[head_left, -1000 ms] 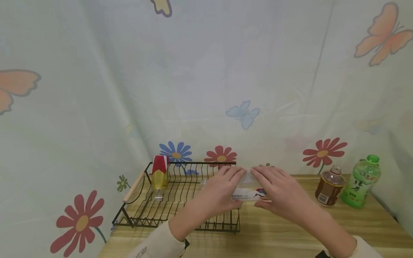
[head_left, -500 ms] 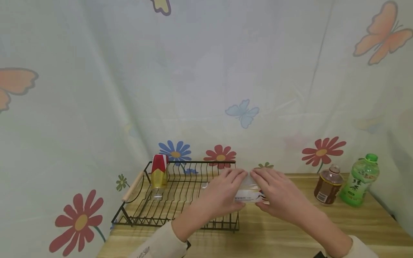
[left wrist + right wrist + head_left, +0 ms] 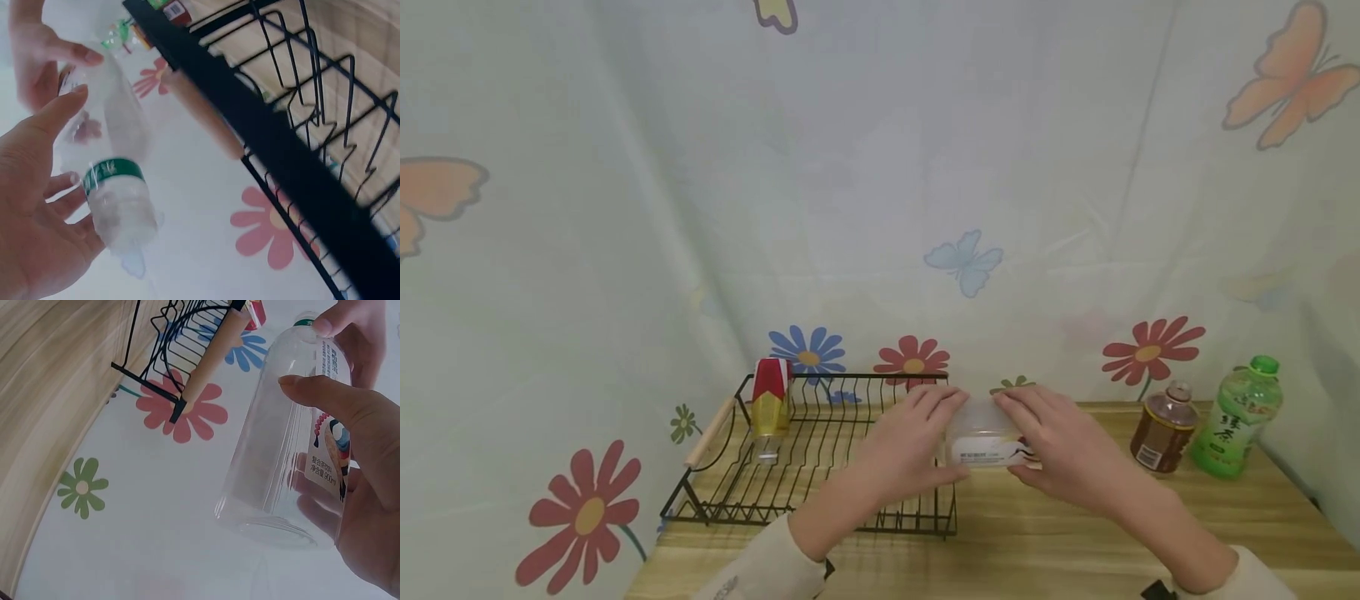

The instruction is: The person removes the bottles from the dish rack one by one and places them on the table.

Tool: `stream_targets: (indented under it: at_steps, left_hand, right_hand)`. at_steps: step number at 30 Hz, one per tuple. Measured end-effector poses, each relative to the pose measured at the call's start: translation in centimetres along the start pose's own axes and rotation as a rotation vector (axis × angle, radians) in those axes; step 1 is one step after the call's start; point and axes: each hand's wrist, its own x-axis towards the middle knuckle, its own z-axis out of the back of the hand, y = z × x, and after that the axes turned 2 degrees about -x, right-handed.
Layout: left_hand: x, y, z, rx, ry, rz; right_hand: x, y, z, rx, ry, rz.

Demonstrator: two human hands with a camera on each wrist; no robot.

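Observation:
A clear plastic bottle (image 3: pixel 985 429) with a printed white label lies sideways between my two hands, raised near the right end of the wire rack. My left hand (image 3: pixel 906 442) grips it toward the neck, which has a green band (image 3: pixel 114 174) in the left wrist view. Around the wider base end, my right hand (image 3: pixel 1063 433) holds it with the thumb on one side and fingers behind. Through the clear wall of the bottle (image 3: pixel 269 450), some right fingers show in the right wrist view. Both hands hide the bottle's ends in the head view.
The black wire rack (image 3: pixel 820 487) with a wooden handle (image 3: pixel 711 433) stands on the wooden table (image 3: pixel 1045 542). A red-and-yellow bottle (image 3: pixel 771 404) lies neck-down in its left part. At right stand a brown-labelled bottle (image 3: pixel 1163 429) and a green bottle (image 3: pixel 1236 425). A patterned curtain (image 3: pixel 865 167) hangs behind.
The gap between my hands has widened, the right hand shifting slightly right and the left slightly left. More of the bottle's label shows. The rack and standing bottles stay put.

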Motion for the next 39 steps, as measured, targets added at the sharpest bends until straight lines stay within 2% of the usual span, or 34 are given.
stream_targets:
  at_steps: [6,14,19,27,33,36,39]
  left_hand:
    - [-0.5,1.5,1.1,-0.021,-0.049,0.06]
    - [-1.3,3.2,2.4,-0.129,-0.253,0.092]
    - [-1.9,4.2,3.0,-0.197,-0.294,0.176]
    - [-3.1,6.5,3.2,-0.27,-0.281,0.279]
    - [-4.6,8.6,2.9,-0.32,-0.341,0.332]
    - [-5.2,9.8,2.9,-0.337,-0.37,0.376]
    - [-5.8,10.9,2.9,-0.337,-0.384,0.441]
  right_hand:
    - [-0.4,-1.2,0.9,0.022,-0.015,-0.037]
    - [-0.8,-2.6,1.8,0.055,-0.126,-0.089]
    - [-1.1,-3.1,2.1,0.097,-0.175,-0.16]
    - [-2.1,-4.4,1.7,0.315,-0.202,-0.322]
    - [-3.1,-5.6,0.7,0.489,-0.239,-0.457]
    - [-3.7,-6.2,0.2,0.562,-0.269,-0.499]
    - [-4.2,-6.6,-0.2,0.646,-0.301,-0.502]
